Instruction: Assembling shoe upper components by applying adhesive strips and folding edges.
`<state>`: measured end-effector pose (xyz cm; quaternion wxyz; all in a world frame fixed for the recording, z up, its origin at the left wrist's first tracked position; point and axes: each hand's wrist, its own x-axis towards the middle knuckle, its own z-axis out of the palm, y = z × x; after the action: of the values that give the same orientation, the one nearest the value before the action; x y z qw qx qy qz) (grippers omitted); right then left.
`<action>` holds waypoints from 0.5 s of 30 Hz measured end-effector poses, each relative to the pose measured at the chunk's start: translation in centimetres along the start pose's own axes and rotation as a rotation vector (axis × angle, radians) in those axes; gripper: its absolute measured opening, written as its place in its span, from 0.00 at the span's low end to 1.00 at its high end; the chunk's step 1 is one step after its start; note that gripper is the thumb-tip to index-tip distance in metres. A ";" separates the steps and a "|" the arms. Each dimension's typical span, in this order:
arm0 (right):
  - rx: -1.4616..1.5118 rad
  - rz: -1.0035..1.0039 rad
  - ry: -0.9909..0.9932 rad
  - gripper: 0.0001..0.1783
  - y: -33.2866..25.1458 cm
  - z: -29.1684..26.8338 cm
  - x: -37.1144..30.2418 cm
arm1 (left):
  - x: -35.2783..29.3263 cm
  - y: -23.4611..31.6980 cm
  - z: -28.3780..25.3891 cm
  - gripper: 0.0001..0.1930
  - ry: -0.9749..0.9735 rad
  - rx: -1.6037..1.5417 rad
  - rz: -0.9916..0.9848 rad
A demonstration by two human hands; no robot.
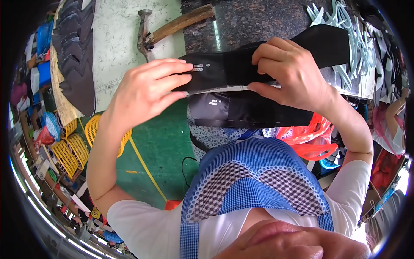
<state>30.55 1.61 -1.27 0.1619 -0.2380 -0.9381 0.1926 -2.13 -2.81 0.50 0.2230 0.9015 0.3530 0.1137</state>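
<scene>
A long black panel (209, 80), smooth and leather-like at its left part and duller further right, lies along the table's near edge, with small pale print on it. My left hand (151, 88) grips its left end, fingertips on top and thumb by the lower corner. My right hand (289, 71) has its fingers bent over the panel's middle, with the thumb along the near edge. Below the edge, over my lap, is a similar black panel (211, 110). Another black piece (330, 45) extends to the right beyond my right hand; whether it is separate I cannot tell.
A hammer (172, 30) with a wooden handle lies on the pale board at the back. Dark cut pieces (77, 56) overlap at the left; pale green strips (353, 47) are heaped at the right. Yellow baskets (71, 151) stand lower left, and a red plastic bag (308, 136) hangs beside my lap.
</scene>
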 end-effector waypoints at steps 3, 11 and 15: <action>0.027 0.027 0.174 0.20 -1.3 2.2 2.1 | -0.5 -1.5 -0.2 0.12 -0.050 -0.052 -0.012; 0.053 0.032 0.245 0.15 -1.7 5.2 2.5 | 2.5 0.3 5.7 0.16 0.512 -0.162 -0.055; 0.109 0.229 0.321 0.09 -2.1 5.4 3.0 | 1.5 -0.4 6.5 0.24 0.514 -0.169 -0.165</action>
<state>25.12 -0.10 -4.48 0.2991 -0.3616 -0.8552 0.2200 1.10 -3.62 -5.27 0.2092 0.7895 0.4593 0.3492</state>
